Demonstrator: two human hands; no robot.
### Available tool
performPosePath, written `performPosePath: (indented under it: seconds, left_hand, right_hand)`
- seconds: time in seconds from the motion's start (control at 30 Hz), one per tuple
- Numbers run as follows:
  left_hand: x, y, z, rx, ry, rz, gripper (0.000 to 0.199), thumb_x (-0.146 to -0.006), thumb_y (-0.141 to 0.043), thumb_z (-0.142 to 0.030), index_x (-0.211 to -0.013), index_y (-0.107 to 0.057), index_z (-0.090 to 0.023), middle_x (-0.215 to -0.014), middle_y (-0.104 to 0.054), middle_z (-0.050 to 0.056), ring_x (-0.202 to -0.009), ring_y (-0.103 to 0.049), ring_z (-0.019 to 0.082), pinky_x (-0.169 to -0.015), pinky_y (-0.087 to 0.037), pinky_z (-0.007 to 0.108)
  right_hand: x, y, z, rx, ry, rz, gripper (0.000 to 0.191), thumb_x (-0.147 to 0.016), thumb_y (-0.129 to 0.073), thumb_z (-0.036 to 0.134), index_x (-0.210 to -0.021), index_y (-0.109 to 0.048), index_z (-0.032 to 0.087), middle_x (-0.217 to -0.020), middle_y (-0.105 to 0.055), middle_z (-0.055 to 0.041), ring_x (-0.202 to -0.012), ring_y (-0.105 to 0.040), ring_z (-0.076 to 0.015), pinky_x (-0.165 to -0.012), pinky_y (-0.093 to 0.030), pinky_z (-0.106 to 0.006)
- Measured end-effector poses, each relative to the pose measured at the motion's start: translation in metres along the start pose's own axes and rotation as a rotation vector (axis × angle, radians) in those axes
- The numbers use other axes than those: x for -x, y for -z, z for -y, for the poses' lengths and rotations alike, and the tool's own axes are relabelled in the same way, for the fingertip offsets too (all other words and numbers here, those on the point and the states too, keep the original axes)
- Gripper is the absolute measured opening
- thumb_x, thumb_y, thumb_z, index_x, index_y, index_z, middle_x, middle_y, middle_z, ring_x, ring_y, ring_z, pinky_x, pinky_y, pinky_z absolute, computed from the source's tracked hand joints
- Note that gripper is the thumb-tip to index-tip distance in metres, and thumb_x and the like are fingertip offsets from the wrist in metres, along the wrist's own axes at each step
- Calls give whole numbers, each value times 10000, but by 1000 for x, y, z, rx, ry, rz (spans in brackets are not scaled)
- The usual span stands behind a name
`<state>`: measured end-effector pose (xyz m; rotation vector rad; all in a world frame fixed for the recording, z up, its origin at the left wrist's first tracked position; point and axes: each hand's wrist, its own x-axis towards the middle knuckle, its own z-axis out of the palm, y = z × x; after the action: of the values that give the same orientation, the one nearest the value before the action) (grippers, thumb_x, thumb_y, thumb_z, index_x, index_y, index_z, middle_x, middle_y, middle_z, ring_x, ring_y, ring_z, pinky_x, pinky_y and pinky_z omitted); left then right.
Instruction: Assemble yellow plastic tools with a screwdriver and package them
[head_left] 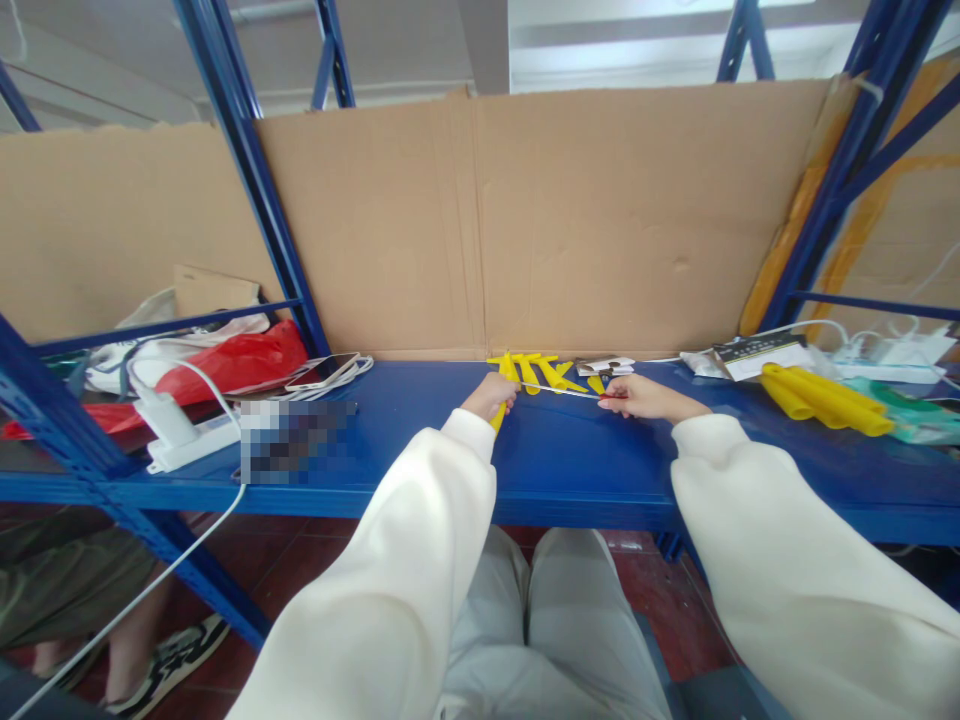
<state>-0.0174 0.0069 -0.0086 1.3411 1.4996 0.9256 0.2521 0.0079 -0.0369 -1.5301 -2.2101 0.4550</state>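
Note:
In my left hand (490,397) is a narrow yellow piece (498,417), its lower end sticking out below my closed fingers. My right hand (628,397) pinches the red end of a thin metal rod-like tool (562,390). The rod lies nearly level between both hands, its far tip at the fingers of the left hand; whether it touches the yellow piece is too small to tell. Just behind the hands, several yellow tapered pieces (553,375) are spread on the blue shelf top (585,460). A small yellow bit (595,384) sits beside the right fingertips.
Rolled yellow sheets (825,400) and a black-and-white packet (765,355) lie at the right. Leftward are a power strip (191,440), a phone (322,371), a coiled white cable (352,375) and a red bag (240,365). Cardboard (600,220) walls the back. A person's leg (135,640) shows lower left.

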Motion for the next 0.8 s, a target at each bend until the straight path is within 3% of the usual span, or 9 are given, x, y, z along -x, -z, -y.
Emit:
performPosePath:
  seconds: [0.2, 0.5, 0.8]
  left_hand:
    - [-2, 0, 1, -6, 1, -10, 213, -889, -557, 1, -731, -547, -142, -448, -410, -80, -393, -372, 73, -457, -291, 209]
    - [-2, -1, 1, -3, 7, 3, 200, -881, -601, -29, -724, -551, -143, -446, -402, -85, -394, -373, 68, -446, -285, 200]
    - [-1, -1, 1, -11, -6, -3, 245, -899, -533, -1, -704, -537, -150, -434, -401, -74, -394, -370, 73, -439, -279, 205]
  right_hand:
    - [0, 1, 2, 1, -16, 28, 569, -723, -601, 766, -646, -596, 202, -562, -617, -37, -549, -592, -168, -543, -455, -285]
    - [-2, -3, -1, -31, -22, -56, 500, -614, -739, 664, -732, -535, 222, -600, -604, 10, -529, -568, -151, -531, -428, -277]
    - [2, 2, 2, 15, 17, 15, 503, -699, -650, 703, -701, -589, 204, -577, -608, -18, -565, -592, -171, -550, -434, -280]
